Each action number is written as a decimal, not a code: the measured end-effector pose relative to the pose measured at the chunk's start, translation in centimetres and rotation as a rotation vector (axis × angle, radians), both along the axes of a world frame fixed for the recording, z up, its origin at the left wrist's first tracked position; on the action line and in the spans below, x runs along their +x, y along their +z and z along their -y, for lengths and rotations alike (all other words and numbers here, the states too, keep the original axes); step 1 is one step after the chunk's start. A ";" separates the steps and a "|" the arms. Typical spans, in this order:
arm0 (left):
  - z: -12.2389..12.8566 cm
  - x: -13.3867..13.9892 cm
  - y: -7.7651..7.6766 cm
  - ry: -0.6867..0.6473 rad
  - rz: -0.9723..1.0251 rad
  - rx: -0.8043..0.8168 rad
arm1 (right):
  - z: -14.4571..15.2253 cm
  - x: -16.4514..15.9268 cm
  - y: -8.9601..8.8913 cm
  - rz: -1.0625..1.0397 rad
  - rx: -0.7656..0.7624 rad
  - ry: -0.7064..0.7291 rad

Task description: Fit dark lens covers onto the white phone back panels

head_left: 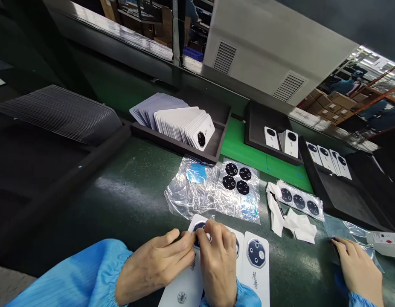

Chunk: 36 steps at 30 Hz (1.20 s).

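Both hands meet over a white phone back panel (184,281) lying on the dark green bench. My left hand (159,260) comes in from the left, fingers bent and tips closed at the dark round lens cover (197,228) near the panel's top. Pressed down on the same cover are the curled fingers of my right hand (218,256), which hides part of it. What the fingertips pinch is hidden. A second white panel lies partly under my right hand, and a third white panel (259,279) with a dark lens cover (256,253) lies beside it.
Clear plastic sheets (197,192) and several black lens discs (231,169) lie ahead. A black tray (221,138) holds fanned white panels (184,123). White wipes (300,226) and a bagged strip of discs (298,201) lie right. A co-worker's hand (359,268) rests far right.
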<state>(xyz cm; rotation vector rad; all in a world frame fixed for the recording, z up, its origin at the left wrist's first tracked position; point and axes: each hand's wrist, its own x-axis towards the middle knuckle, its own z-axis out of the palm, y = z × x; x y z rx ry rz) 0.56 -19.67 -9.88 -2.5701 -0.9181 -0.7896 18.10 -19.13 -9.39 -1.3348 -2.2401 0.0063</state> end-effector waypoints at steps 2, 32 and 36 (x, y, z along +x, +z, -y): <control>0.0 0.0 0.0 0.000 -0.009 0.004 | -0.4 0.1 0.2 0.019 0.003 0.022; 0.1 0.0 0.0 0.008 0.050 -0.009 | -0.2 -0.6 0.8 0.153 0.097 -0.071; 0.2 0.1 0.0 0.011 0.036 -0.003 | -0.4 -1.1 1.5 0.139 0.151 -0.012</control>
